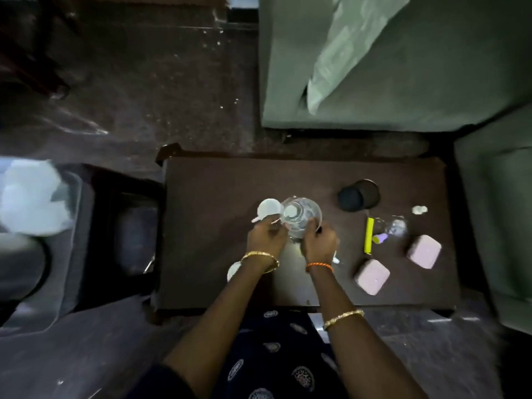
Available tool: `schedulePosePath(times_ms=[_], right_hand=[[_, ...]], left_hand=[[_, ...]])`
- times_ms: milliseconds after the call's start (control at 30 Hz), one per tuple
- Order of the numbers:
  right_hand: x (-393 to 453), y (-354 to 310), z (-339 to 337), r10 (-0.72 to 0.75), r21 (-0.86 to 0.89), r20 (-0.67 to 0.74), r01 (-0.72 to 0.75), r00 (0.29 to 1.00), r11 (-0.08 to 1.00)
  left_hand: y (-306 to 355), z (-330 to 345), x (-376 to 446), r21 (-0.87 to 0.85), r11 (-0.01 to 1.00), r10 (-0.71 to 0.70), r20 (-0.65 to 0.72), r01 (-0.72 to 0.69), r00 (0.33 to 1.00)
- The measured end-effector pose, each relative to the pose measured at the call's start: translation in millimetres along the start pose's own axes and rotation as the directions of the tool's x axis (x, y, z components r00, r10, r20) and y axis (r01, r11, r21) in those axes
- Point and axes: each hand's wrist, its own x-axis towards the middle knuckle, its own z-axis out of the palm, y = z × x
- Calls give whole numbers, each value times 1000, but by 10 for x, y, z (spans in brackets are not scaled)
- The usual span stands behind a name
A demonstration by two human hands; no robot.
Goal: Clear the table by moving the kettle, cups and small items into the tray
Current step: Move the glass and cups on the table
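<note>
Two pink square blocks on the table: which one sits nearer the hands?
The lower-left pink block, close to the table's near edge and just right of the right hand. The other pink block lies farther right, beyond the yellow stick.

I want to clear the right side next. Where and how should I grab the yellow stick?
Pinch the yellow stick across its narrow middle, coming straight down from above. It lies flat on the table, long axis running away from you; a small purple item sits close on its right, so keep fingers tight.
</note>
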Motion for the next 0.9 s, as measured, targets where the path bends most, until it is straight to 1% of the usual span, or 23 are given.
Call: schedulePosePath(times_ms=[33, 100, 200, 267, 367, 433, 533, 567, 600, 700, 767, 800, 833, 900], right_hand=[[210, 73, -54, 49, -33, 9, -48, 999, 998], [605, 194, -105, 119, -57, 55, -116, 991, 992], [1057, 349, -75, 220, -87, 114, -211, 969, 974], [1261, 461, -11, 260, -120, 146, -244, 954, 962], [1415, 575, 107, 263, -121, 180, -244, 948, 962], [1471, 644, 188, 284, -100, 230, -268, 931, 958], [1504, 700, 261, 361, -54, 392, -370, 846, 927], [1500, 709, 279, 372, -17, 416, -402, 830, 915], [1478, 699, 294, 384, 42, 419, -440, 823, 897], [1388, 681, 316, 424, 234, 359, -520, 831, 821], [1353, 683, 307, 440, 278, 369, -549, 818, 788], [1347, 684, 298, 443, 275, 376, -555, 814, 785], [1347, 687, 285, 444, 238, 369, -545, 816, 804], [1318, 668, 256, 432, 91, 304, -477, 849, 874]], left_hand=[[88, 190, 102, -56, 997, -52, 40, 55, 998], [220, 510, 303, -109, 985, -122, 111, 135, 986], [369, 825, 552, -209, 941, -224, 211, 267, 952], [402, 965, 704, -240, 912, -273, 249, 332, 929], [363, 1054, 885, -275, 875, -329, 271, 400, 905], [322, 1058, 969, -260, 872, -350, 260, 414, 900], [277, 1041, 1047, -235, 880, -364, 226, 414, 903], [268, 1035, 1060, -232, 880, -370, 213, 415, 904], [260, 1025, 1068, -224, 885, -367, 204, 409, 907], [241, 1002, 1057, -198, 898, -350, 220, 393, 911], [235, 975, 1032, -187, 903, -340, 238, 386, 910], [232, 962, 1021, -185, 907, -332, 241, 379, 912], [226, 937, 1001, -185, 911, -322, 235, 368, 917], [200, 861, 923, -183, 928, -292, 184, 325, 939]])
